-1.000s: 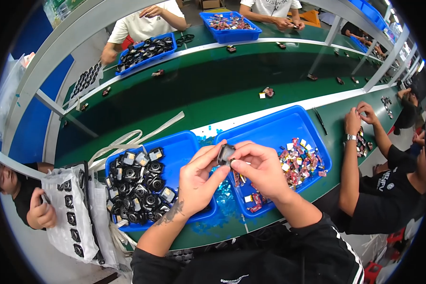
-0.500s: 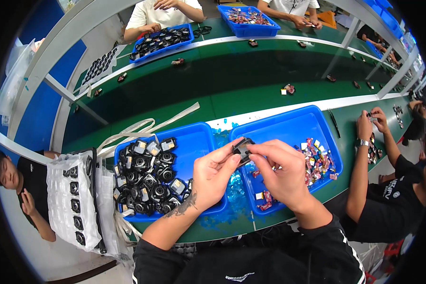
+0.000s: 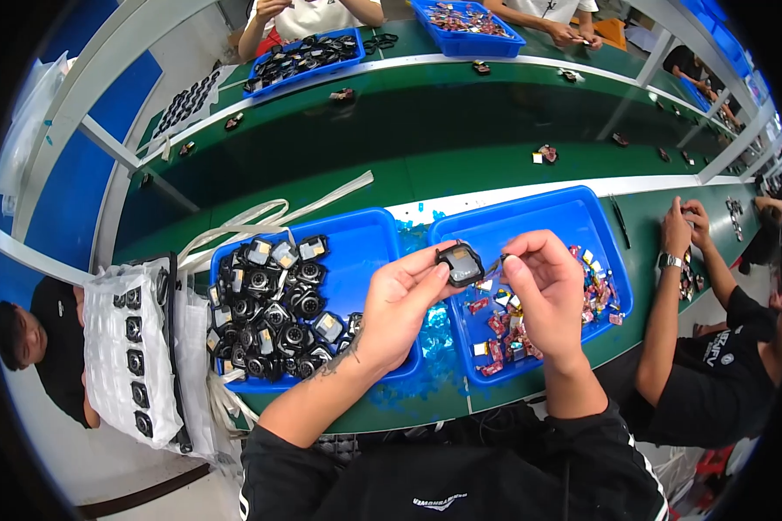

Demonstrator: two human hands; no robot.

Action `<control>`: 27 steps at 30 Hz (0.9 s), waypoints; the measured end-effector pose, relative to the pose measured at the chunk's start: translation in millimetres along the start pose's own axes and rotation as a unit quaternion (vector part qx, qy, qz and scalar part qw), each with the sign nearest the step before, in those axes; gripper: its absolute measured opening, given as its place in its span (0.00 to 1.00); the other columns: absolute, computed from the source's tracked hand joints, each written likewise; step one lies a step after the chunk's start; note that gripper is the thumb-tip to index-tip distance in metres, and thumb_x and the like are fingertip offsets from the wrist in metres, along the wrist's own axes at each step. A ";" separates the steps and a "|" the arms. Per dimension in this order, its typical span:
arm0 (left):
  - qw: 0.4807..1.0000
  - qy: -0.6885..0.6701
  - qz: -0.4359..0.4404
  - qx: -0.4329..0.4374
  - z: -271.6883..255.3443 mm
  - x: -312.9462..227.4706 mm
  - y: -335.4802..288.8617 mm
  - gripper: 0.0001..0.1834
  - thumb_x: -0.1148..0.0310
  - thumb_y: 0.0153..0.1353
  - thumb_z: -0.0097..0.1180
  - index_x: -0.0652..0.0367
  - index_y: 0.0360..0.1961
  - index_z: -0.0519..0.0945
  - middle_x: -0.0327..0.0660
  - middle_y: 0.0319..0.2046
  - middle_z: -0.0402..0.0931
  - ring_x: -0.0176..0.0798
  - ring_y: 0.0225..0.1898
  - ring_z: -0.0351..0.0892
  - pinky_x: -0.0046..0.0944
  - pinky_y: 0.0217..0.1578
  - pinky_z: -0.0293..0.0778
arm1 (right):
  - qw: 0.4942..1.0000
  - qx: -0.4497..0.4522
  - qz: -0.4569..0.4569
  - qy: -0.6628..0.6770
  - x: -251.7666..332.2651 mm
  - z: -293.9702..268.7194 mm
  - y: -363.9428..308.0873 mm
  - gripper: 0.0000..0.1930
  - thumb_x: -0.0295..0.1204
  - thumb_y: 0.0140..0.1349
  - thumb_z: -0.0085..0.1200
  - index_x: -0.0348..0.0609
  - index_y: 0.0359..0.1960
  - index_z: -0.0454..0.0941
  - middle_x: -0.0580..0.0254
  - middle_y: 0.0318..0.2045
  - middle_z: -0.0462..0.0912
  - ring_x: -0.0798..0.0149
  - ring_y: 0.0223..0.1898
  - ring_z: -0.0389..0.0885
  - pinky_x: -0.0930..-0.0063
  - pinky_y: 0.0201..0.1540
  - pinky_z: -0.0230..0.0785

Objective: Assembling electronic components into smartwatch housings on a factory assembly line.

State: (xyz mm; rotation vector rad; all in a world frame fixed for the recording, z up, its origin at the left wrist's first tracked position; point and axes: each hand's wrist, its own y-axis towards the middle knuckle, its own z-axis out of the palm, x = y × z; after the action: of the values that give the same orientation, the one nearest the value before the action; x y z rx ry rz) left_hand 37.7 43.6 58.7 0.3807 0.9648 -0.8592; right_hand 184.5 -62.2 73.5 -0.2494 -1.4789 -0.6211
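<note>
My left hand (image 3: 389,304) is closed on the edge of a black watch-like case (image 3: 463,266), which has a grey rectangular face with a small tan patch. Just to its right, my right hand (image 3: 543,291) pinches a small dark piece (image 3: 501,262), too small to name, and is apart from the case. Both hands are raised over the gap and the right-hand blue tray (image 3: 521,217). Small red, yellow and white electronic parts (image 3: 502,339) lie loose in that tray. The left blue tray (image 3: 361,243) holds a heap of similar black cases (image 3: 274,304).
White straps (image 3: 321,204) lie behind the left tray. A bubble-like white sheet (image 3: 113,347) with black cases stands at far left. Dark tweezers (image 3: 620,221) lie right. Beyond, a green conveyor (image 3: 391,130) carries scattered parts. Co-workers sit across and to the right.
My right hand has pulled away rightward from the case with a small dark piece in its fingertips. The case now shows its grey face. Parts on the conveyor appear shifted slightly right.
</note>
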 end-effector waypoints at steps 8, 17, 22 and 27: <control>0.999 0.033 -0.011 -0.015 -5.6 2.4 -2.2 0.16 0.72 0.68 0.51 0.70 0.53 0.75 0.48 0.42 0.81 0.38 0.46 0.81 0.38 0.50 0.77 | 0.994 0.014 -0.044 -0.099 2.5 5.1 -5.0 0.10 0.17 0.62 0.54 0.32 0.45 0.77 0.62 0.36 0.79 0.75 0.36 0.78 0.82 0.40 0.72; 0.980 -0.166 -0.064 -0.092 -15.7 4.7 4.3 0.16 0.68 0.71 0.41 0.65 0.54 0.72 0.46 0.40 0.78 0.43 0.42 0.79 0.39 0.47 0.76 | 0.907 0.018 0.037 -0.418 -8.8 -63.7 11.1 0.06 0.21 0.59 0.57 0.34 0.38 0.80 0.56 0.29 0.82 0.67 0.29 0.81 0.75 0.32 0.72; 0.947 -0.275 -0.058 -0.153 -18.3 -6.6 6.6 0.22 0.55 0.72 0.38 0.64 0.49 0.74 0.47 0.40 0.77 0.42 0.39 0.76 0.40 0.43 0.75 | 0.870 0.132 0.086 -0.467 -2.3 -94.4 13.6 0.09 0.23 0.57 0.58 0.39 0.39 0.84 0.52 0.28 0.80 0.58 0.28 0.79 0.66 0.34 0.72; 0.947 -0.291 -0.088 -0.104 -24.4 -4.6 6.8 0.27 0.47 0.73 0.32 0.59 0.43 0.75 0.43 0.33 0.77 0.41 0.30 0.75 0.40 0.35 0.71 | 0.802 0.150 -0.038 -0.576 -24.1 -91.0 32.7 0.09 0.23 0.53 0.62 0.40 0.36 0.84 0.55 0.26 0.77 0.52 0.30 0.78 0.63 0.36 0.71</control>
State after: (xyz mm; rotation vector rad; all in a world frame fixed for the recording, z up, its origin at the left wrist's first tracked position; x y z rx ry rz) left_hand 28.1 65.3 48.9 -0.1462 0.5316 -0.9469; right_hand 279.6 -77.0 47.8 -0.3432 -2.7525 -0.2414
